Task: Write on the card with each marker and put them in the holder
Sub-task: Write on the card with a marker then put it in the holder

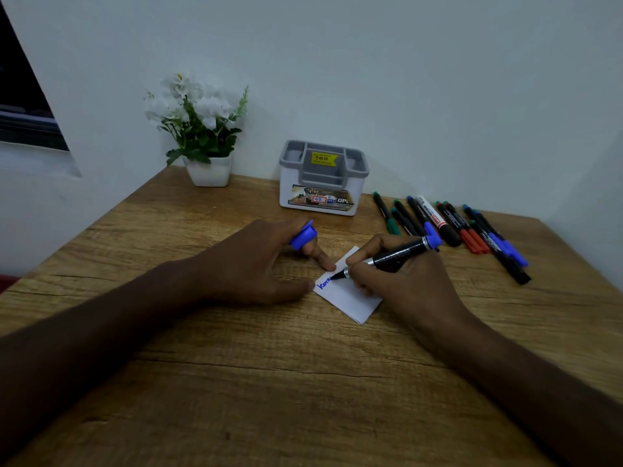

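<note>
Far left at the back, a potted white-flower plant (202, 129) is sitting against the wall, not part of the job. Next, the left hand (266, 261) is resting on the wooden tabletop (236, 382): its fingers (325, 262) are doing two things at once, w/ a blue cap (303, 238) tucked between the upper ones while a fingertip and the thumb are pressing down the left edge of the white card (354, 298).

Behind the hands, the grey-and-white holder (323, 178) is standing w/ price stickers still on; no marker is showing above its rim, so it looks unfilled.

The card is lying centre, just right of the left hand, w/ a few blue letters along its top-left edge and most of it still blank. The right hand (404, 281) is pinching a black-bodied blue marker (397, 256) in a writing grip, tip touching the card at the end of those letters.

Far right, a row of capped markers (451, 227) (green, blue, red, black caps, approx. ten, hard to count) is lying on the tabletop, well apart from the holder.

Progress est.: early. The first marker is mid-word; nothing has been put away. Left: finish, recap, drop it in, then repeat for the whole row.
</note>
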### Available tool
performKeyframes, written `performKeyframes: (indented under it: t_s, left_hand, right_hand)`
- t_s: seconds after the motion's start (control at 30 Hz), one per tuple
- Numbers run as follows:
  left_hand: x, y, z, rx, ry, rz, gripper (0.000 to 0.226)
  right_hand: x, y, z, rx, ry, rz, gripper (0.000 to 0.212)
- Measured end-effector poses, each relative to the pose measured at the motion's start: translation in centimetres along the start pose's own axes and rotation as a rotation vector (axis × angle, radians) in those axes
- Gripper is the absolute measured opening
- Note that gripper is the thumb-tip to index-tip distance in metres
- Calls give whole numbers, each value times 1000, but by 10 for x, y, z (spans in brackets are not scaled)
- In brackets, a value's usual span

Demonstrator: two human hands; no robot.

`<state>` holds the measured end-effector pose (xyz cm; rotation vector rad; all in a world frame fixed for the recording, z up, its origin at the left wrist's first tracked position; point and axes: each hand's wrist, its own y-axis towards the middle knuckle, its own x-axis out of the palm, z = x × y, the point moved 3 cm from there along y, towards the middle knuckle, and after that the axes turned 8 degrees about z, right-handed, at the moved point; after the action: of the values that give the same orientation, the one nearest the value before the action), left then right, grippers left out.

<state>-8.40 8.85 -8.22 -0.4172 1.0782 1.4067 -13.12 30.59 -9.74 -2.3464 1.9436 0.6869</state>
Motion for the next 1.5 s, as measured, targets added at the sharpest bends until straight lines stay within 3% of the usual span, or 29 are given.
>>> performKeyframes:
  t_s: [0.17,0.6,0.8,1.03,1.5]
  left_hand:
    - [1,0,-2,-20,26,-6,50]
    - [3,0,-2,-31,-18,-1,42]
    - [4,1,-4,-42,-1,-3,46]
    - [2,1,0,-41,-9,-12,47]
    - [1,-1,3,-48,-7,-11,44]
  right_hand:
    - [-1,6,1,27,39,3,3]
    - [-1,6,5,26,7,11,4]
    - [-3,4,3,35,11,20,16]
    - [-4,6,5,48,9,51,2]
    - [-5,6,6,72,17,83,2]
